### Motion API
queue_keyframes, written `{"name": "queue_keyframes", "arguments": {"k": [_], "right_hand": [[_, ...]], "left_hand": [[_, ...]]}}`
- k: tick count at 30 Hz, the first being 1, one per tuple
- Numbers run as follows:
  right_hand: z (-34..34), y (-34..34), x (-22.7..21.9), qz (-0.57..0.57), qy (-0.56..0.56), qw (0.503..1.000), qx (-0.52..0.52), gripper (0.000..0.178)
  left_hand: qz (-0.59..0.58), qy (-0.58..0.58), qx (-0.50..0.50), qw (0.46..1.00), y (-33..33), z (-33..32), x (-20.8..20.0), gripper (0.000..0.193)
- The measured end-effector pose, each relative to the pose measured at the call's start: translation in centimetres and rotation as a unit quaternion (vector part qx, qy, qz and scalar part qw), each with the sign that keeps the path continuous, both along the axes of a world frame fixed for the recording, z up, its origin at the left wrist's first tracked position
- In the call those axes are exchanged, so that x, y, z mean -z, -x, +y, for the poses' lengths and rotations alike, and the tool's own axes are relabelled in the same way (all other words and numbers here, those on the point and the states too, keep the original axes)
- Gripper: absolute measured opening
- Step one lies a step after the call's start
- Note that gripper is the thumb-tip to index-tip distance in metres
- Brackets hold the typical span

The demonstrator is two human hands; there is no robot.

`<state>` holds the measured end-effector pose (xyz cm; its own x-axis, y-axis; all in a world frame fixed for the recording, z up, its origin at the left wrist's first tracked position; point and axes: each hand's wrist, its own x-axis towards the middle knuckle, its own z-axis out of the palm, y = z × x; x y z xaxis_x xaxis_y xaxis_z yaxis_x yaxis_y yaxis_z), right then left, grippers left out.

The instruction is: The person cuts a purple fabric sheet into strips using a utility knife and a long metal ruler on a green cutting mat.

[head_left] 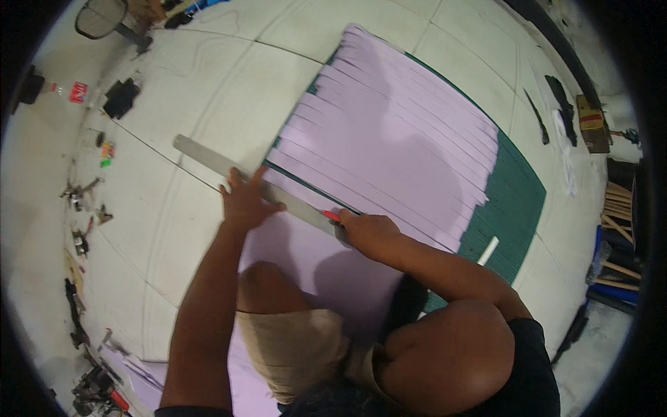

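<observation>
My left hand (244,201) lies with fingers spread on a long grey straightedge (205,153), pressing it onto a lilac sheet (410,125). My right hand (372,233) is closed around a red cutter knife (331,215) whose front end sits at the straightedge's far side, near its right end. Beyond the straightedge, the sheet is slit into several long parallel strips with loose ends at both sides. A dark green gap shows along the straightedge between the nearest strip and the rest. Under the sheet is a green cutting mat (517,191).
My knees flank the uncut lilac sheet nearest me. A short white strip (488,250) lies on the mat at the right. Tools and small hardware line the left side, with a clear bottle (62,90) farther up. Wooden-handled tools (618,208) and a box (593,125) stand at the right.
</observation>
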<state>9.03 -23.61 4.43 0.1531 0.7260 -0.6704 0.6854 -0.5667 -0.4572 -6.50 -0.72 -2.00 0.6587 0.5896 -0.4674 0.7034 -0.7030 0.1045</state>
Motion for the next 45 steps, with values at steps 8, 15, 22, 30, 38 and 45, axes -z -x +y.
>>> {"name": "queue_keyframes", "arguments": {"k": [8,15,22,30,38,45], "right_hand": [[-17.3,-2.3,0.0,-0.041,0.156,0.987,-0.003,0.024],[-30.9,-3.8,-0.8,-0.078,0.258,0.963,0.0,0.025],[-35.8,-5.4,-0.1,-0.169,0.232,0.956,-0.067,0.025],[-27.6,-8.4,-4.9,-0.117,0.12,0.985,0.04,0.024],[-1.9,-1.5,1.3,-0.03,-0.081,0.996,0.03,0.029],[7.6,2.9,5.0,-0.018,-0.151,0.988,0.02,0.03]], "left_hand": [[0.018,0.007,-0.021,1.0,-0.8,-0.6,-1.0,0.102],[0.006,0.008,-0.027,1.0,-0.6,-0.4,-1.0,0.101],[-0.003,0.016,-0.024,1.0,-1.0,-1.1,-0.3,0.1],[-0.011,0.005,-0.041,0.999,-1.2,-1.1,-1.0,0.12],[-0.01,0.028,-0.079,0.996,-0.2,-0.7,-1.4,0.124],[-0.029,0.031,-0.092,0.995,-0.4,-1.0,-1.7,0.126]]}}
